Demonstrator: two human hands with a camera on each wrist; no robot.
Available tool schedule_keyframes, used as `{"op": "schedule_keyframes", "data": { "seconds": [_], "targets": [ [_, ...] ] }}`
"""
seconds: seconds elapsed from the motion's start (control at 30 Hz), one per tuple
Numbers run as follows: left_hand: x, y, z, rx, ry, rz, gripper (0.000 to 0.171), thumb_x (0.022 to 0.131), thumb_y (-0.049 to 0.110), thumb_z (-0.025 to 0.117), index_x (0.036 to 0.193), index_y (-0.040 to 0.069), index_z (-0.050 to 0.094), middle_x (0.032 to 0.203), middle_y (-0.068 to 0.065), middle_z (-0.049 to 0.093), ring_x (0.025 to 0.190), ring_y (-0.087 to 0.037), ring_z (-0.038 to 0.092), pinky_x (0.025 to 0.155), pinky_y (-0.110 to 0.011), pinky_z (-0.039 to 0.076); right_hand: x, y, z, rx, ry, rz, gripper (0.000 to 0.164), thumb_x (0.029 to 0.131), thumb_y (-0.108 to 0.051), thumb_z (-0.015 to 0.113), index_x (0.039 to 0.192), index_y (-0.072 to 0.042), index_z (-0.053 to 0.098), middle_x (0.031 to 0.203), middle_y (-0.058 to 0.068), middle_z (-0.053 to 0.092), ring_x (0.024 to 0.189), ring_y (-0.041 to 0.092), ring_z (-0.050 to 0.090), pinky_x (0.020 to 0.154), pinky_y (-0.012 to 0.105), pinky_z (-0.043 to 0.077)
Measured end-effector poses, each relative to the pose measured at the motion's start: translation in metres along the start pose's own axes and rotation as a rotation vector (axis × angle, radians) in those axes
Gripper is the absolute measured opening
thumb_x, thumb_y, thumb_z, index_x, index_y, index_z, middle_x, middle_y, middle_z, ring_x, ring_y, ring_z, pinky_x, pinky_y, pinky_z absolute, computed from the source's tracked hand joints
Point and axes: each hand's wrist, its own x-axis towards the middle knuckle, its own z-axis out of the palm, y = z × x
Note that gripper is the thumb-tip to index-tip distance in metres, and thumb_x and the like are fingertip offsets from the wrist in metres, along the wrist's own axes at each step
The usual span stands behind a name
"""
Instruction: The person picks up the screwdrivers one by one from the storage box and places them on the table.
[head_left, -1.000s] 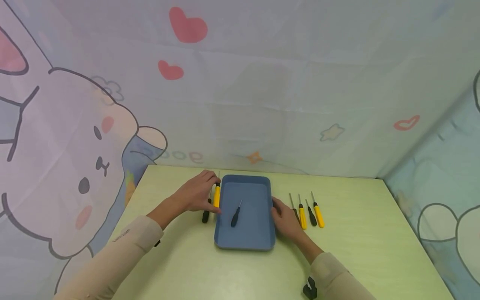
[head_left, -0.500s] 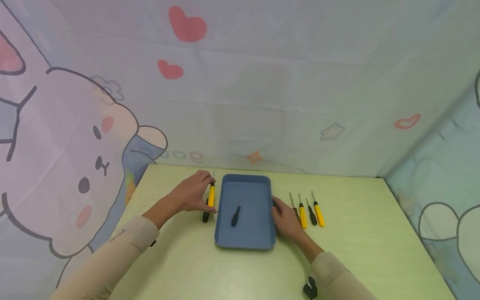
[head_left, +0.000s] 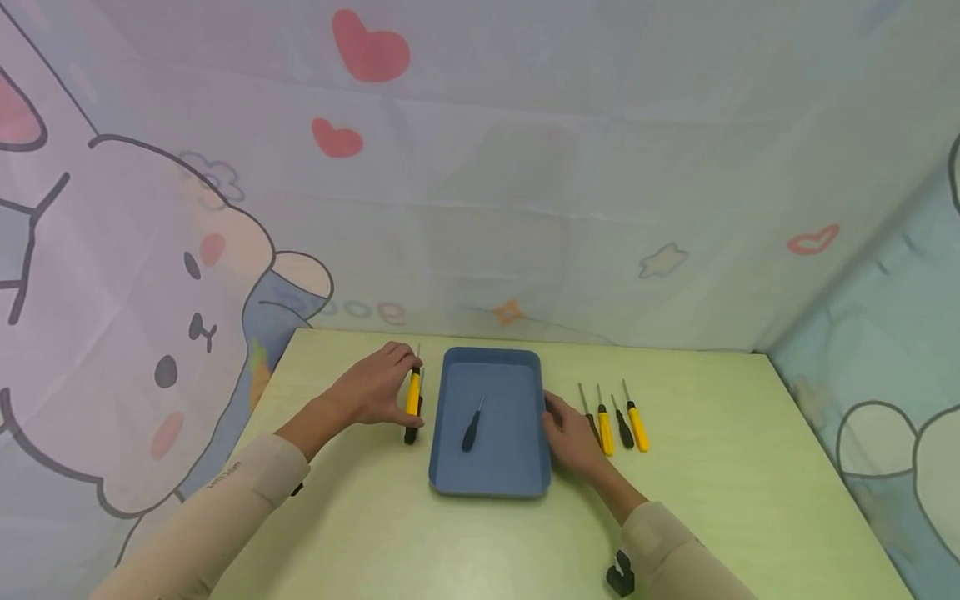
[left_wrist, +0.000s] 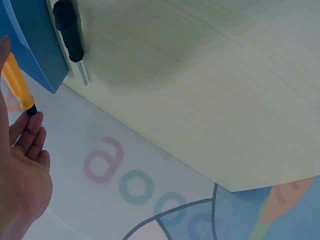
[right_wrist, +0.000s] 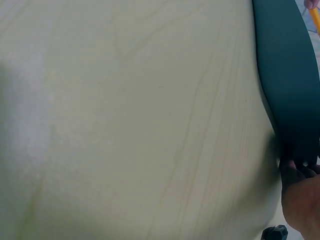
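In the head view my left hand pinches a yellow-handled screwdriver between thumb and fingers, left of the blue tray. It points away from me, apparently above the table; the left wrist view also shows the yellow screwdriver at my fingertips. Partly hidden below it, a black screwdriver lies on the table beside the tray; the left wrist view shows that black screwdriver more fully. Inside the tray lies a small black screwdriver. My right hand holds the tray's right side, its fingers partly hidden.
To the right of my right hand several screwdrivers lie in a row, among them a yellow one and a black one. They rest on the pale table. Behind it hangs a printed cloth.
The left hand has moved the yellow screwdriver leftward, away from the tray and over the black one. The right hand and the tray stay where they were.
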Motion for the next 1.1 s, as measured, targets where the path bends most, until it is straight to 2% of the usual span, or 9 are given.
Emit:
{"op": "schedule_keyframes", "data": {
  "seconds": [0.47, 0.87, 1.1],
  "targets": [
    [-0.008, -0.007, 0.009, 0.041, -0.047, -0.028, 0.099, 0.072, 0.068, 0.089, 0.138, 0.000, 0.059, 0.135, -0.015, 0.056, 0.127, -0.031, 0.051, 0.112, -0.044, 0.049, 0.000, 0.003, 0.001, -0.003, 0.004, 0.010, 0.047, 0.109, -0.010, 0.055, 0.154, 0.002, 0.051, 0.151, 0.023, 0.057, 0.140, 0.041, 0.055, 0.116, 0.057, 0.045],
    [-0.006, -0.012, 0.014, 0.087, -0.076, 0.001, 0.102, 0.071, 0.069, 0.089, 0.139, -0.001, 0.059, 0.138, -0.015, 0.056, 0.131, -0.031, 0.051, 0.114, -0.043, 0.048, 0.001, 0.004, 0.000, -0.017, 0.007, 0.005, 0.048, 0.108, -0.009, 0.056, 0.154, 0.002, 0.051, 0.151, 0.024, 0.057, 0.139, 0.042, 0.055, 0.116, 0.056, 0.044],
    [-0.009, -0.014, 0.020, 0.122, -0.080, 0.015, 0.098, 0.070, 0.068, 0.090, 0.134, -0.001, 0.061, 0.133, -0.016, 0.057, 0.126, -0.032, 0.053, 0.112, -0.043, 0.050, 0.001, 0.003, 0.001, -0.015, 0.004, 0.010, 0.047, 0.108, -0.008, 0.056, 0.154, 0.003, 0.050, 0.150, 0.025, 0.058, 0.138, 0.042, 0.056, 0.115, 0.056, 0.045]
  ]
}}
